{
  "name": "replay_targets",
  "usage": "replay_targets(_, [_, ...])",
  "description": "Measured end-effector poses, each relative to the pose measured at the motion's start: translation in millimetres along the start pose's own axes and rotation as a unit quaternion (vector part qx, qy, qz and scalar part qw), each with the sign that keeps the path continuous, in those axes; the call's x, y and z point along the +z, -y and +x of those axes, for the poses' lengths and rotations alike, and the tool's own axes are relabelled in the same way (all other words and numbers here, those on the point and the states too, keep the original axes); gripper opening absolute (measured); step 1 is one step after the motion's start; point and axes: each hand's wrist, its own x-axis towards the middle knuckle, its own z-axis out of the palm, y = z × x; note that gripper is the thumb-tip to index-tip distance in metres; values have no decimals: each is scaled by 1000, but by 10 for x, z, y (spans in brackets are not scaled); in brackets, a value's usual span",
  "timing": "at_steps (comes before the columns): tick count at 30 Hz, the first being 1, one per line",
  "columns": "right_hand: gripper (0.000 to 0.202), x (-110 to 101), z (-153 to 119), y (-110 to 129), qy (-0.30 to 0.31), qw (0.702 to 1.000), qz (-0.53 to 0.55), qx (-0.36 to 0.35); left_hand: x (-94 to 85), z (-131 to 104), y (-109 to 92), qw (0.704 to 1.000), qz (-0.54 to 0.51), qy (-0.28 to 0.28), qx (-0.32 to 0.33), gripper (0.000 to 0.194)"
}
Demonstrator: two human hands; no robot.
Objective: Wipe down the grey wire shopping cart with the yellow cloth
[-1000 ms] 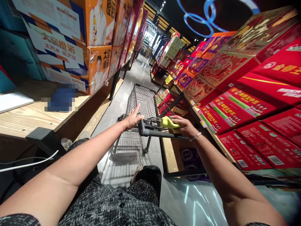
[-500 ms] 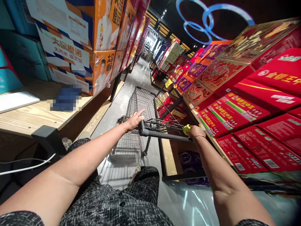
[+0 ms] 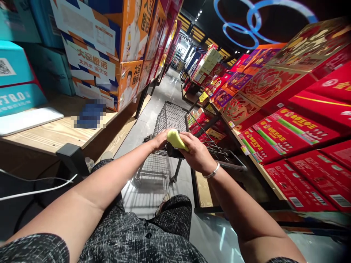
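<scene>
A wire shopping cart [image 3: 172,117] stands on the floor in front of me, its handle end towards me. My right hand [image 3: 196,151] grips a yellow-green cloth [image 3: 175,140] and presses it on the left end of the cart's handle. My left hand [image 3: 161,140] lies at that same corner, against the cart's left side; its fingertips are hidden behind the cloth and the handle. The grey handle bar [image 3: 231,165] runs out to the right beyond my right wrist.
On the left, a wooden shelf [image 3: 44,135] holds orange boxes [image 3: 128,86], teal boxes [image 3: 19,80] and a white cable hangs below. Red gift boxes [image 3: 296,128] fill the right shelf. An aisle floor [image 3: 149,113] runs ahead between them.
My right hand has moved left along the handle with the cloth, from its right end to its left end beside my left hand. The view has shifted slightly.
</scene>
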Motion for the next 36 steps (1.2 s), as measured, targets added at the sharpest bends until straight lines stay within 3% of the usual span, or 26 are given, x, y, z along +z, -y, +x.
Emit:
replay_targets(3, [51, 37, -206, 166, -10, 994, -100, -46, -92, 43, -101, 999, 40, 22, -17, 57])
replay_targets(6, [43, 30, -473, 47, -1, 984, -168, -60, -207, 81, -214, 994, 98, 51, -8, 57])
replay_targets(13, [26, -207, -1334, -971, -65, 969, -239, -4, -501, 95, -357, 983, 170, 69, -14, 52])
replay_targets(15, [27, -319, -1603, -1239, -48, 960, -274, 37, -604, 106, -370, 982, 175, 61, -23, 48])
replay_targets(17, [26, -414, -1816, -1432, -26, 950, -302, 75, -708, 115, -404, 981, 182, 38, -57, 42])
replay_targets(20, [24, -462, -1969, -1539, -34, 939, -323, 114, -809, 74, -562, 963, 244, -40, -108, 39])
replay_targets(23, [23, -383, -1918, -1395, -66, 938, -317, 120, -741, -80, -869, 931, 345, -106, -54, 36])
replay_targets(25, [22, -290, -1794, -1179, -86, 936, -318, 123, -565, -232, -1084, 917, 388, -92, -2, 35])
replay_targets(28, [23, -143, -1514, -782, -96, 937, -314, 121, -191, -449, -1255, 904, 422, -17, 66, 38])
replay_targets(30, [21, -66, -1299, -555, -90, 948, -287, 99, 18, -540, -1217, 894, 439, 31, 85, 43])
replay_targets(32, [21, -24, -1112, -422, -75, 962, -250, 74, 108, -570, -1084, 884, 455, 48, 95, 49])
replay_targets(36, [24, -88, -968, -519, -37, 982, -177, 56, -88, -488, -760, 887, 447, 35, 108, 47])
